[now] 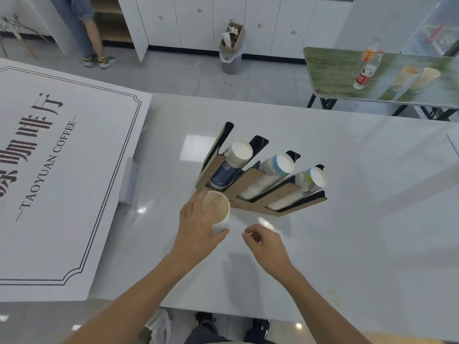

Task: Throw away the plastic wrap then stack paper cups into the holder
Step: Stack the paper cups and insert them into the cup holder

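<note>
A wooden and black cup holder (250, 176) stands on the white table (347, 194), with three slots each holding a stack of paper cups: a blue stack (229, 167), a white and blue stack (269, 173) and a white patterned stack (301, 187). Just in front of its left end, my left hand (198, 224) grips a short stack of white paper cups (219, 212), mouth up. My right hand (265, 242) hovers to the right of it, fingers curled and pinched, possibly on thin clear wrap; I cannot tell.
A large white "TAOYUAN COFFEE" sign board (49, 170) covers the table's left side. A grey bin (232, 58) with a cardboard box on it stands by the far cabinets. A green table (335, 70) at right holds bottles and cups. A person's legs (87, 33) stand at the back left.
</note>
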